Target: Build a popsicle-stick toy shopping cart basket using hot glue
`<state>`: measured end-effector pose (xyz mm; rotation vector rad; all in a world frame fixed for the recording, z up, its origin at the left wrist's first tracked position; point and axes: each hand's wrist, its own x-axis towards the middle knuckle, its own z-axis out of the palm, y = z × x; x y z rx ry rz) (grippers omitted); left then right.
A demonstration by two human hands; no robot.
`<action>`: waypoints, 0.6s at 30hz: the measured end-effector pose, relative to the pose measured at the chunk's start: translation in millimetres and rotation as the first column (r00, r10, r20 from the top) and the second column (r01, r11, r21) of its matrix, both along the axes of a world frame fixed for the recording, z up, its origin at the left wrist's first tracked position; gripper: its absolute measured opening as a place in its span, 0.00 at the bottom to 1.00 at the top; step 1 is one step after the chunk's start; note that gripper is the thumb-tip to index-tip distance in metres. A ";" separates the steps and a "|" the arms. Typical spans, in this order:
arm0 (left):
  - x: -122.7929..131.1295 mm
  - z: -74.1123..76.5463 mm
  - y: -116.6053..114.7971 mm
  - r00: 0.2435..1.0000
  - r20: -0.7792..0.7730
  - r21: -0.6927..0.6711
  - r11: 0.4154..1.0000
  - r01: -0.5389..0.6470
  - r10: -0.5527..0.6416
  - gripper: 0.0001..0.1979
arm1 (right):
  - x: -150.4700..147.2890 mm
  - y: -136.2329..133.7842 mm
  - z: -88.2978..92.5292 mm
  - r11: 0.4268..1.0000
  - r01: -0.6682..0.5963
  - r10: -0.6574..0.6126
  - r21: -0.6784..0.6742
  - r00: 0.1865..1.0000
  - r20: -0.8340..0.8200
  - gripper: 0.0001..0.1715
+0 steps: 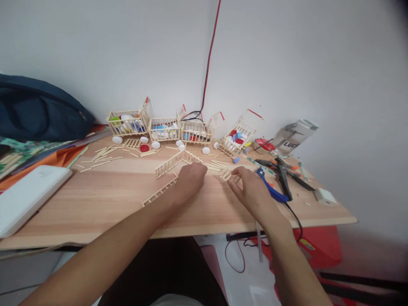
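Note:
My left hand [192, 177] is closed, its fingertips curled down near the table, and whatever it grips is hidden. Beside it stand joined wooden-stick side panels [170, 165], set at an angle to each other. A ladder-like stick panel [159, 194] lies partly under my left wrist. My right hand [250, 187] has thumb and fingers closed at the edge of a small stick panel [225, 174]. Loose sticks [218, 164] lie between and beyond the hands. A blue-handled glue gun [276, 193] lies to the right of my right hand.
Several miniature stick shopping carts [164, 129] holding bottle caps line the wall. More sticks [102, 158] and a red cap [144, 148] lie at left. A white power bank [35, 195] and dark bag [41, 108] are far left. Pliers [296, 176], a white adapter [324, 196] and a bag [295, 136] are right.

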<state>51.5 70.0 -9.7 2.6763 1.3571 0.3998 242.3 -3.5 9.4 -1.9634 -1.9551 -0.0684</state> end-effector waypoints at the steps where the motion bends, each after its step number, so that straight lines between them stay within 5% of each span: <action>1: -0.1 0.0 0.0 1.000 -0.006 -0.006 1.000 -0.005 0.005 0.14 | 3.5 2.1 0.3 0.999 0.041 -0.041 0.016 0.998 0.037 0.11; 7: -1.0 1.5 -2.1 1.000 -0.015 -0.032 0.999 0.007 -0.008 0.15 | 26.0 12.4 12.2 0.965 0.207 -0.215 0.160 0.976 0.036 0.17; 18: -6.4 9.8 -12.0 0.979 0.182 -0.050 0.993 0.107 -0.096 0.15 | 19.4 15.1 17.4 0.977 0.099 -0.081 0.187 0.991 -0.103 0.16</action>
